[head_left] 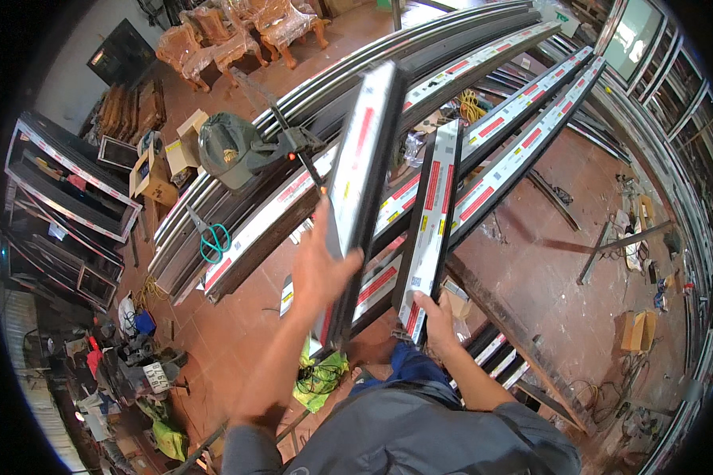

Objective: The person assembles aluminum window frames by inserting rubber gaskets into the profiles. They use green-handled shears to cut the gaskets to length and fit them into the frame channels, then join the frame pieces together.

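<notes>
A long dark aluminium profile point(362, 186) is gripped by the left hand point(318, 269), fingers wrapped around its lower part, and it is tilted up over the stacked profiles point(293, 119). A shorter profile point(430, 226) is held at its lower end by the right hand point(437, 317), fingers closed, just beside the first; green-handled scissors point(211, 237) and a cap point(226, 146) lie on the stack

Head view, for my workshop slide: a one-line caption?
Left hand and right hand each grip a short dark profile above long stacked profiles.
</notes>
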Demonstrator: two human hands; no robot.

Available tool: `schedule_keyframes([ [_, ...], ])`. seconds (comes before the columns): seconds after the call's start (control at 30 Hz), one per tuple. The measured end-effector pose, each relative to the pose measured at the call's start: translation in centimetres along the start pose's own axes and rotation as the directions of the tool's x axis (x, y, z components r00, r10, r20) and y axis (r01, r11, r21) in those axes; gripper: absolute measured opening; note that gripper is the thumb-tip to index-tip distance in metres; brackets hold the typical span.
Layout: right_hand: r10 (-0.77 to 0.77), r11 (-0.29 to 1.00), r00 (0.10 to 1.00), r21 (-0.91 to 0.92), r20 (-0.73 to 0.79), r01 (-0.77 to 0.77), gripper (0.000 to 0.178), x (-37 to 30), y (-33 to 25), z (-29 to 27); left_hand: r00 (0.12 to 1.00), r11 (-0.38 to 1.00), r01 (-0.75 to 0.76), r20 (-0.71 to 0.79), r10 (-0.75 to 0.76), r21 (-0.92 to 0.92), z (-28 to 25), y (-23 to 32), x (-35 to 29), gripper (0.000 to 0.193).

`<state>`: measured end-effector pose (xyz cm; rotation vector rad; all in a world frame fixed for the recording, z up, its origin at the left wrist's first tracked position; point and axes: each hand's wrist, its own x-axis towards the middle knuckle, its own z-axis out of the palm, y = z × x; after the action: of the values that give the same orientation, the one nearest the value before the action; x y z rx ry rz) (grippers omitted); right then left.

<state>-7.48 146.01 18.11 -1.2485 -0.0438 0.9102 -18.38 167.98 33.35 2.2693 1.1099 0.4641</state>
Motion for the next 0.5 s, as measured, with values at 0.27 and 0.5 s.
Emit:
schedule_keyframes([
  [0.27, -0.065, 0.974, 0.996, -0.216, 0.055, 0.075, 0.059, 0.9, 1.3, -1.9, 0.969, 0.97, 0.215, -0.147, -0.198, 0.115, 1.0, 0.7, 25.7, 0.099],
  [0.5, 0.017, 0.966, 0.992, -0.257, 0.122, 0.015, 0.074, 0.9, -1.6, -2.0, 0.906, 0.85, 0.421, -0.178, -0.383, 0.317, 3.7, -3.1, 35.7, 0.094],
])
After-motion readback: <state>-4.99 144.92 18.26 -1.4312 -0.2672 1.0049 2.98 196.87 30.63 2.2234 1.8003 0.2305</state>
